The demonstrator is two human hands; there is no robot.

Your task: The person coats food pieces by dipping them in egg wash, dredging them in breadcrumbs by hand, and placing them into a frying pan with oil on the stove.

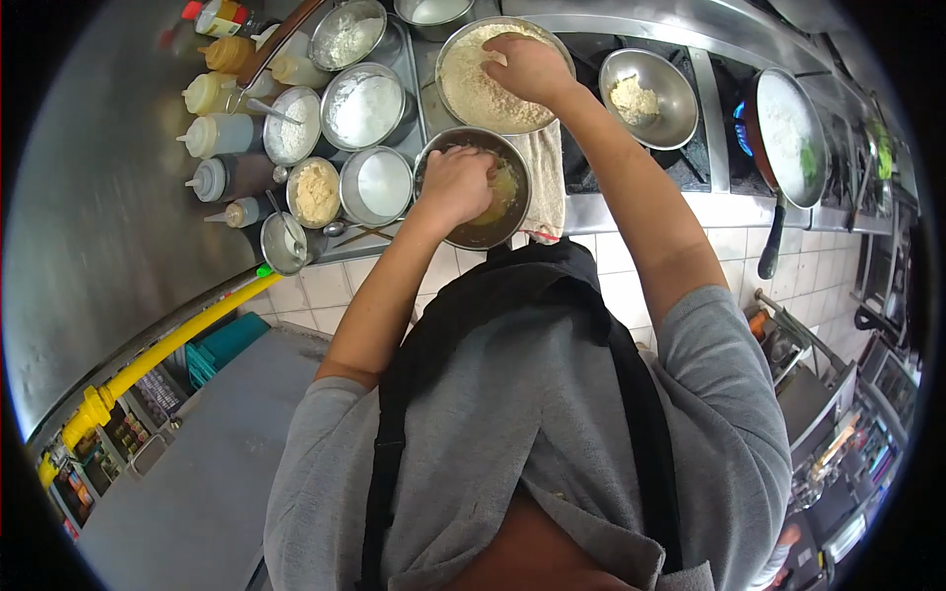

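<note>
My left hand reaches down into a dark metal bowl holding a wet, yellowish mixture. Its fingers are curled and bent downward, and the fingertips are hidden, so whatever they grip cannot be made out. Farther back, my right hand lies over a wide metal bowl filled with pale crumbs. The fingers there are stretched out with the thumb apart, touching or just above the crumbs; nothing is seen in them. A folded beige cloth lies beside the two bowls.
At left stand several metal containers of white powder, a bowl of tan powder and squeeze bottles. Right of the crumbs, a steel bowl with pale crumbs sits on the stove. Beyond it, a pan sits by a blue flame.
</note>
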